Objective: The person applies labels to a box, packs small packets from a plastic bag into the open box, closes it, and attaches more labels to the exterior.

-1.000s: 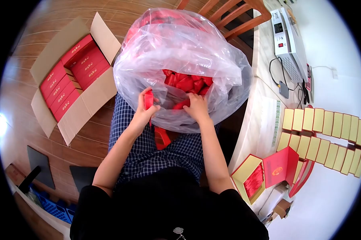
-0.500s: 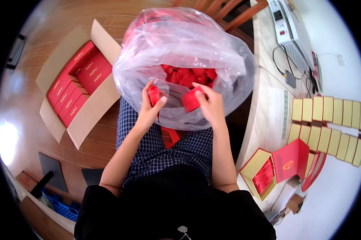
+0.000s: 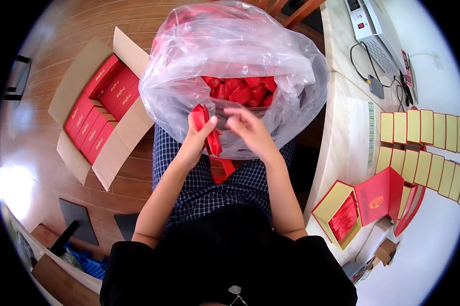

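Note:
My left hand (image 3: 195, 142) holds a small bunch of red packets (image 3: 206, 130) between thumb and fingers, over the near edge of a large clear plastic bag (image 3: 230, 61). Just right of it is my right hand (image 3: 249, 130), slightly blurred, its fingers apart and nothing seen in them. Many red packets (image 3: 242, 92) lie inside the bag's opening, beyond both hands. The bag rests at my lap, and a red item (image 3: 220, 171) shows between my legs below it.
On the left floor stands an open carton (image 3: 118, 153) of red boxes (image 3: 89, 127). To the right, a table (image 3: 337, 148) bears an open box (image 3: 324, 211) filled with red packets, rows of yellow-and-red boxes (image 3: 424, 127), a white machine (image 3: 380, 41) and cables. A wooden chair (image 3: 304, 11) stands behind the bag.
My right hand picked a red packet from the bag and brought it to my left hand, which now holds more packets. The right hand has let go and opened. The view has shifted slightly.

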`<action>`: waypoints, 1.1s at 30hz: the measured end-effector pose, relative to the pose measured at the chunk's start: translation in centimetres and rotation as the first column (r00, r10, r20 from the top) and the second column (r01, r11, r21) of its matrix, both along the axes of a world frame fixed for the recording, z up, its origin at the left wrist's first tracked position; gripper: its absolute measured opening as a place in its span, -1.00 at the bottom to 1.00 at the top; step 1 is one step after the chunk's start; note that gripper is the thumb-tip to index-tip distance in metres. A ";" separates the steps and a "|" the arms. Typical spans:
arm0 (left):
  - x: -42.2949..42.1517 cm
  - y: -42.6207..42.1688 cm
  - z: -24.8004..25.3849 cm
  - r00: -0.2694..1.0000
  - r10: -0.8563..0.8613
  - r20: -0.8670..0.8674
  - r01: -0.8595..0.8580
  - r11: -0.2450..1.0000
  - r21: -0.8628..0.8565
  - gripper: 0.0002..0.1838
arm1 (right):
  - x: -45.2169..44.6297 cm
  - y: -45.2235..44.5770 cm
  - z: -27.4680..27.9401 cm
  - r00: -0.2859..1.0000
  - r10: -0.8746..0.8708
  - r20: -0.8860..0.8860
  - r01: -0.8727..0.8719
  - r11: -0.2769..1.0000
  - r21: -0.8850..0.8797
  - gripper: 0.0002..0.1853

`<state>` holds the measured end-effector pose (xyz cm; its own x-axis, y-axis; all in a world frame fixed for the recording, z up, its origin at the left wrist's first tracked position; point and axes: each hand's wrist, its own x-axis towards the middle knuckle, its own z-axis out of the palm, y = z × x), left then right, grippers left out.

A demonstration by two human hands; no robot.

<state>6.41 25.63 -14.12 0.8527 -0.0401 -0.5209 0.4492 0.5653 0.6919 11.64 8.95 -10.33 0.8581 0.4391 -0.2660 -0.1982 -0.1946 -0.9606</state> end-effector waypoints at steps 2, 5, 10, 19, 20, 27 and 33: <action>0.4 0.2 0.6 0.995 0.096 -0.012 -0.096 0.995 0.005 -0.35 | -1.6 -0.1 1.8 0.984 0.095 0.153 -0.083 0.993 -0.084 -0.72; 0.9 0.3 2.0 0.971 0.238 -0.035 -0.239 0.971 -0.010 -0.40 | -3.8 0.7 3.9 0.917 0.168 0.362 -0.084 0.968 -0.236 -0.77; 1.0 -0.5 3.1 0.894 0.448 -0.011 -0.448 0.893 -0.028 -0.53 | -4.9 1.9 2.7 0.794 0.054 0.606 0.101 0.971 -0.219 -0.81; -0.2 -1.7 2.8 0.806 0.575 0.141 -0.573 0.818 -0.055 -0.74 | -5.9 3.3 2.7 0.650 -0.022 0.759 0.202 0.969 -0.144 -0.85; -0.2 -1.7 2.9 0.808 0.570 0.152 -0.569 0.821 -0.048 -0.76 | -5.8 3.4 2.8 0.660 -0.027 0.750 0.202 0.969 -0.142 -0.86; -0.1 -1.3 3.4 0.676 0.579 0.456 -0.673 0.736 0.064 -0.49 | -6.5 2.9 3.4 0.955 -0.231 0.185 0.241 0.970 -0.030 -0.76; -1.4 -2.1 3.4 0.616 0.388 0.686 -0.686 0.692 0.224 -0.26 | -6.3 3.7 3.8 0.983 -0.042 0.178 0.077 0.978 -0.195 -0.64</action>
<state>4.98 23.53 -10.71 0.7545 0.6201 0.2149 -0.3793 0.1448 0.9139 5.38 12.69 -6.50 0.9217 0.3387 -0.1890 -0.0501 -0.3791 -0.9240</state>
